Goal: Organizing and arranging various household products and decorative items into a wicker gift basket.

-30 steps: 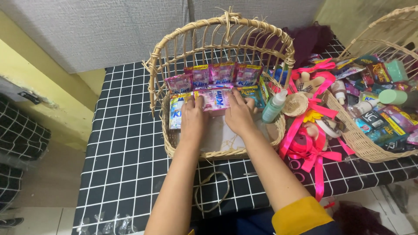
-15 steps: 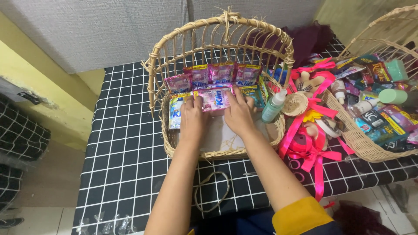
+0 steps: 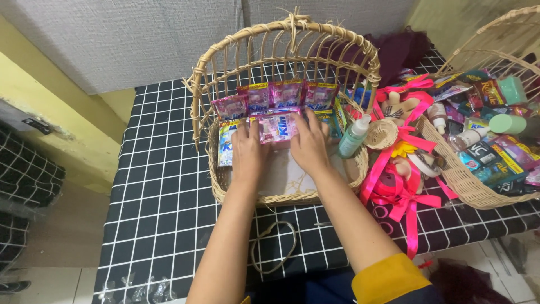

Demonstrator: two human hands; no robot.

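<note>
Both hands, left (image 3: 249,153) and right (image 3: 309,147), press flat on a pink sachet (image 3: 277,126) at the basket's (image 3: 292,197) 12 o'clock; likely light, floppy, slick; best pinched by its edges.

Table cover: black cloth with a white grid (image 3: 157,214), across the middle and lower frame.
Second basket: wicker basket (image 3: 467,186) at the right edge, filled with mixed packets and bottles.
Ribbon: bright pink ribbon (image 3: 402,197), right of centre, trailing over the table edge.
Bottle: pale green spray bottle (image 3: 353,138), right of centre.
Loop: thin cord loop (image 3: 274,247), lower centre.
Wall: grey textured wall (image 3: 140,39), along the top.
</note>
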